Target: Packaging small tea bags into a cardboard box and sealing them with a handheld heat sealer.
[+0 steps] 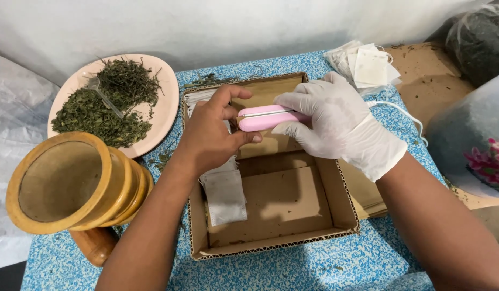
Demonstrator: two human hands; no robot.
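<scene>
A blue speckled tabletop (314, 269) lay beneath both hands, and on it, directly under the fingers, sat an open cardboard box (292, 215). Off to the left of the fingers stood a wooden mortar (71, 183) tipped on its side, and beyond it a pink plate (163, 108) heaped with dried green herbs (114, 102), a small clear scoop (101, 92) lying on the pile. The gloved right hand (335, 126) was wrapped around a pink handheld sealer (268, 117), fingers closed over its far end — pressing it from above. The bare left hand (211, 134) met the sealer's near end, thumb and forefinger pinched together just beside its tip; whether they gripped a bag edge there could not be told. Below the left fingers, inside the box, lay a small white filter bag (225, 196), flat against the box's left wall. Beyond the right fingers, well apart, a loose stack of empty white bags (368, 64) rested — near the table's far edge.
</scene>
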